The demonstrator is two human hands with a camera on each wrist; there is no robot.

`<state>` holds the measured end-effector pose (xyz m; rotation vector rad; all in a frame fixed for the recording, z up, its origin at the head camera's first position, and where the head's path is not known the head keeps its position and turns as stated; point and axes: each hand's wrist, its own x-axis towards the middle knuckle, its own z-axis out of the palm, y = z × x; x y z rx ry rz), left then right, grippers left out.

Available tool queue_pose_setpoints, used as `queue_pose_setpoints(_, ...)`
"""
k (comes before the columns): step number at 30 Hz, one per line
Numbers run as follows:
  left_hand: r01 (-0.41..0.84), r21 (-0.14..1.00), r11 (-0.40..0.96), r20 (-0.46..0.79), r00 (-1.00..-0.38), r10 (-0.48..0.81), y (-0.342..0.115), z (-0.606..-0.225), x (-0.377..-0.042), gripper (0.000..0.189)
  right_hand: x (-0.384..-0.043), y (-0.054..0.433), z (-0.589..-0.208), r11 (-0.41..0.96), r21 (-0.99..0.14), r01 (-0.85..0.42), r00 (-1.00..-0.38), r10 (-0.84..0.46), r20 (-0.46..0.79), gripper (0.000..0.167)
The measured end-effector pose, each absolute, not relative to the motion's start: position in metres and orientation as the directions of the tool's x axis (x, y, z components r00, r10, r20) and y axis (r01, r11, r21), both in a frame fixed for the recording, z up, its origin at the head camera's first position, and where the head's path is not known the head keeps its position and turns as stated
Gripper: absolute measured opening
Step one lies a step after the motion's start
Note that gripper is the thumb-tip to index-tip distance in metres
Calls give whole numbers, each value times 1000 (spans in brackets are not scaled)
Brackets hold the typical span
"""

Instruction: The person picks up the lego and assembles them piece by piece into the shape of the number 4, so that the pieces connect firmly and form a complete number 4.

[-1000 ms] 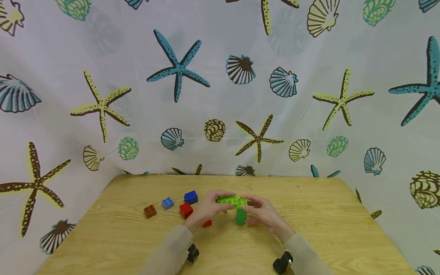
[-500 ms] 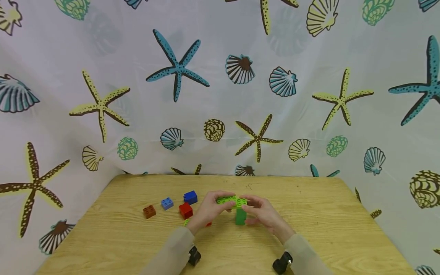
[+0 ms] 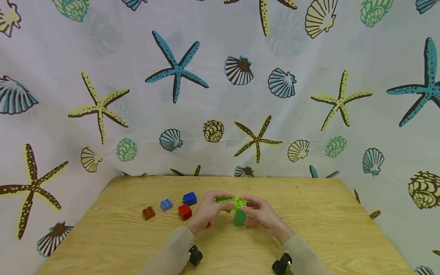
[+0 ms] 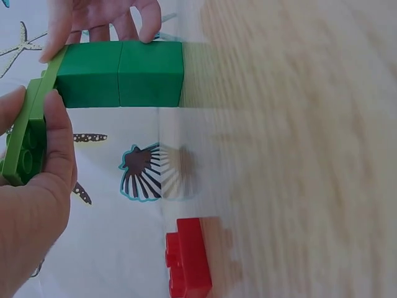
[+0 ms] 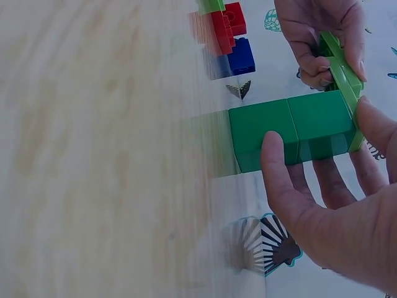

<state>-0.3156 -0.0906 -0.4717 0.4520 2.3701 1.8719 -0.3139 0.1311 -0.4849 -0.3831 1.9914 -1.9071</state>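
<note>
Two dark green bricks [image 4: 121, 74] stand stacked on the table, topped by flat lime green bricks [image 3: 240, 203] that reach out to the left past the stack. My left hand [image 3: 208, 209] pinches the overhanging lime brick [image 4: 28, 143] between thumb and fingers; studs and hollow underside show in the left wrist view. From the right, my right hand [image 3: 264, 217] holds the stack, its thumb [image 5: 375, 118] on the lime end and a finger [image 5: 273, 149] against the dark green side. Other right fingers are partly hidden behind the stack.
Left of the hands lie a red brick [image 3: 185, 212], a blue brick [image 3: 190, 198], a lighter blue brick [image 3: 166, 205] and a brown brick [image 3: 148, 213]. Another red brick [image 4: 192, 257] and a lime one [image 5: 213, 5] lie near my left wrist. A patterned curtain [image 3: 220, 95] surrounds the wooden table [image 3: 309, 214].
My left wrist and thumb have shifted slightly to the right, baring a bit of a lime brick beside the wrist. The right hand and the dark green stack stay in place.
</note>
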Motion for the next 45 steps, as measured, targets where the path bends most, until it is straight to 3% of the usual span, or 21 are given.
queue_pose_setpoints(7,140,972,188,89,-962,258,-87,-470,-316,36,-315,133,-485,51,-998,41,-896,-440,-59,55)
queue_pose_setpoints(20,92,977,192,17,-931,365,-105,-470,-321,45,-313,135,-486,46,-997,55,-906,-417,-69,54)
queue_pose_setpoints(28,84,976,200,18,-951,308,-125,-468,-327,50,-311,138,-482,51,-996,67,-911,-405,-82,57)
queue_pose_setpoints(35,106,956,273,-5,-926,377,-143,-468,-329,43,-312,140,-484,54,-996,71,-906,-414,-87,56)
queue_pose_setpoints(42,115,921,371,-68,-892,446,-153,-465,-326,24,-312,140,-484,51,-995,81,-906,-412,-95,56)
queue_pose_setpoints(45,149,902,404,-71,-874,481,-158,-465,-324,27,-312,139,-483,54,-995,84,-908,-407,-99,55)
